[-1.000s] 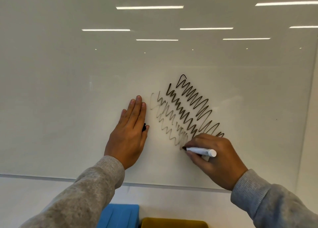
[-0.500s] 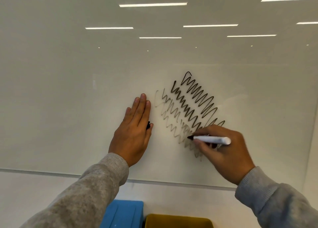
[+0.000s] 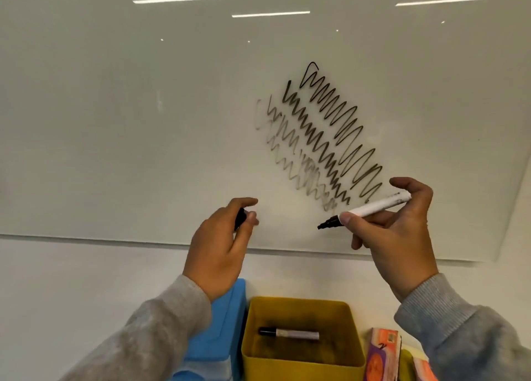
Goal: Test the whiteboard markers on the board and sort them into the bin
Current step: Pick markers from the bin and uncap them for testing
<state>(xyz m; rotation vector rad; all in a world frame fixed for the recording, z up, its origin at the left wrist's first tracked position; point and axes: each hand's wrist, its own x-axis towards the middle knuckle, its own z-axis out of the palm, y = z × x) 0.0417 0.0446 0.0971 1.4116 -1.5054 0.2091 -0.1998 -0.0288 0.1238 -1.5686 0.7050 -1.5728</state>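
Near the whiteboard's (image 3: 115, 122) lower edge, the right hand (image 3: 396, 237) grips an uncapped marker (image 3: 365, 209). The left hand (image 3: 218, 245) pinches its black cap (image 3: 240, 217).

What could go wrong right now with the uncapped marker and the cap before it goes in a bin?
1. The right hand holds the white-barrelled black marker uncapped, its black tip bare near the left hand's fingers; it could smear ink on skin or the grey sleeve.
2. The left hand pinches the small black cap loosely; it might slip and drop into the yellow metal bin or blue plastic bin below.
3. The newest scribble looks faint, so binning it wrongly is possible.
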